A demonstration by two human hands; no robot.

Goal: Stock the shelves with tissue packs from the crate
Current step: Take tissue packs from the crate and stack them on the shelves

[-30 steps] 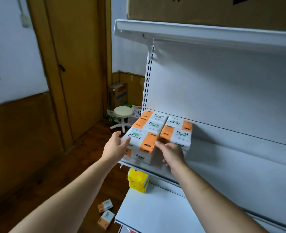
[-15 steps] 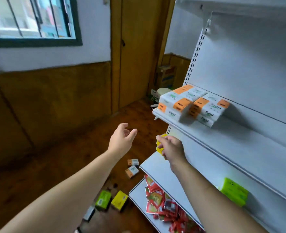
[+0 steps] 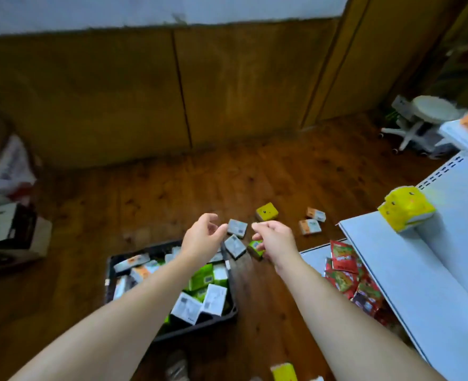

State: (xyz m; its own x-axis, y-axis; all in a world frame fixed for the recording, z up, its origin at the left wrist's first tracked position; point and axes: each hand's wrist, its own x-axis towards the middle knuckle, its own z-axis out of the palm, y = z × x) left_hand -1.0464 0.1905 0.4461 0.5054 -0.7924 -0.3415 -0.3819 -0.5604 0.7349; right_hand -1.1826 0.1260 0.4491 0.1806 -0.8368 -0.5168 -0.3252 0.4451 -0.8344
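Your left hand [image 3: 203, 240] hangs over the far right corner of the black crate [image 3: 200, 324]. Its fingers [image 3: 213, 217] are loosely curled and apart, and they hold nothing. Your right hand [image 3: 274, 240] is level with it, just to the right and outside the crate, above the wooden floor [image 3: 158, 196]. Its fingers [image 3: 261, 225] are also slack and half bent, with nothing between them. The two hands are near each other but do not touch.

The crate sits on the floor under your left forearm. It holds a jumble of tissue packs [image 3: 213, 298], white ones and green ones lying at all angles.

More packs lie loose on the floor past the crate:
- Two grey packs [image 3: 237, 228] show in the gap between your hands.
- A small green pack [image 3: 255, 247] peeks out just left of your right palm, down on the floor.
- A yellow pack [image 3: 266, 212] lies beyond that.
- Two orange-and-white packs [image 3: 310, 226] lie nearer the shelving.

The view is blurred, so no print on any pack can be read.

On your right stands the white shelf [image 3: 409, 276]. A yellow bundle [image 3: 406, 213] sits at its back left corner, against the upright panel. The lower shelf [image 3: 312, 255] beneath it carries a heap of red packets [image 3: 343, 266]. A white stool [image 3: 431, 114] stands in the far corner of the room.
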